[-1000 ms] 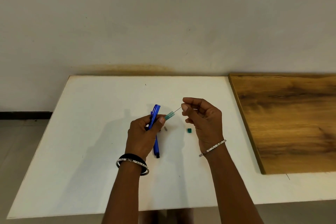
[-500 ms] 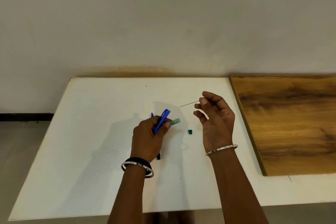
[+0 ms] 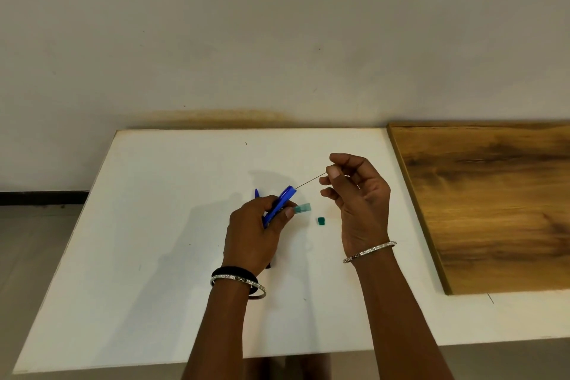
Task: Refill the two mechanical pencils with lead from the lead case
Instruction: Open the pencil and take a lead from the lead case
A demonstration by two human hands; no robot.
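My left hand (image 3: 251,227) grips a blue mechanical pencil (image 3: 279,202), its open top end tilted up to the right. The same hand also holds the teal lead case (image 3: 303,208) under its fingers. My right hand (image 3: 357,194) pinches a thin lead (image 3: 310,181) between thumb and forefinger; the lead's far tip reaches the pencil's top end. A second blue pencil (image 3: 256,193) lies on the white table (image 3: 148,225), mostly hidden behind my left hand. A small teal cap (image 3: 321,220) rests on the table between my hands.
A brown wooden board (image 3: 493,203) lies on the table's right side. A plain wall rises behind the table. The table's left edge drops off to the floor (image 3: 30,241).
My right hand drew the lead out of the case, swung it right, then brought its tip to the pencil's top end. My left hand tilted the pencil to the right.
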